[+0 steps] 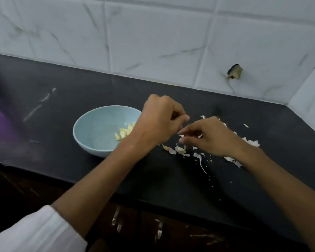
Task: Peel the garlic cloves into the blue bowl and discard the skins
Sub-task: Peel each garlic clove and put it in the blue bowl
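The work looks well past halfway. One round pale-blue ceramic bowl (84,124) sits just behind the left hand (162,122), and it holds a small heap of peeled yellowish garlic cloves (124,132). About five show, and the wrist hides the rest.

Just under the fingertips of the right hand (211,139), two small cloves with papery skin on them (181,150) lie on the flat black stone counter (80,88), so at least these are left to peel.

The right thumb and forefinger are drawn narrow and appear to pinch a small white scrap of skin (181,136). The other fingers are loosely bent above the counter. The left fingers are curled tightly inward with the thumb against them, and I cannot tell whether a clove is inside them.

The loose white garlic skins (251,142) are too many to count. They are scattered under and behind the right palm, with crumbs trailing toward the counter's near edge. None have been thrown away yet, so discarding is the remaining step.
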{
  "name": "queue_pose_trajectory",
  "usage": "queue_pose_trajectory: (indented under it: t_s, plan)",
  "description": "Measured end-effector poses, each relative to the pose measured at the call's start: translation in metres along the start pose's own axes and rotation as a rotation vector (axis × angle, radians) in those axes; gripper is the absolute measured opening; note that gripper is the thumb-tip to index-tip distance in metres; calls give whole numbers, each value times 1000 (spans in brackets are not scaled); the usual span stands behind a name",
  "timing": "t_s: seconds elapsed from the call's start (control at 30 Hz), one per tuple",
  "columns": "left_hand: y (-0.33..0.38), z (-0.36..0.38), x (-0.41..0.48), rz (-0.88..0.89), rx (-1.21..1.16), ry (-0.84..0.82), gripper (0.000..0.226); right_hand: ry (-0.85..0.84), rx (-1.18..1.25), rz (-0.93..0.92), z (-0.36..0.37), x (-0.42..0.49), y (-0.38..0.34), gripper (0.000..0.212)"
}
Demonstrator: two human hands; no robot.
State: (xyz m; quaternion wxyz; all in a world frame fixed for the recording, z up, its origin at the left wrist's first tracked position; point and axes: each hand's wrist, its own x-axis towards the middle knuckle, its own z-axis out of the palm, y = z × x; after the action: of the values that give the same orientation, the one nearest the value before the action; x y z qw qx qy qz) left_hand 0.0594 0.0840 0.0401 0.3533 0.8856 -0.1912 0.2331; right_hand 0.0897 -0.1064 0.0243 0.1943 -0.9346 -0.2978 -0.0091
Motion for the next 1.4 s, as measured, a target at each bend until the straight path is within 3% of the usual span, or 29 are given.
queue_pose_trajectory:
  t_s: [0.07, 0.2, 0.33, 0.53, 0.67, 0.8, 0.97, 1.2, 1.4]
  plan:
    - [1, 12, 4, -17, -10, 4, 7, -31, 34, 10, 8, 2, 0, 28]
    - [0, 27, 10, -110, 31, -50, 36, -29, 55, -30, 17, -1, 6, 15]
    - [-1, 37, 12, -161, 58, -121, 58, 152, 154, 7, 16, -11, 18, 6]
    - [-7, 63, 12, -197, -101, 4, 28, 328, 723, 192, 6, -31, 35, 16]
    - [-8, 78, 11, -199, -210, 14, 13, 437, 796, 233, 10, -33, 43, 19]
    - [-9, 83, 10, -239, -486, -75, 14, 468, 914, 236, 11, -32, 48, 22]
    - [-12, 85, 10, -292, -684, -24, 18, 442, 1022, 183, 9, -32, 45, 18]
    - [-9, 85, 8, -367, -840, -4, 17, 529, 816, 142, 6, -31, 46, 10]
    - [-3, 85, 8, -472, -1014, -37, 9, 600, 302, 2, 10, -29, 47, 6]
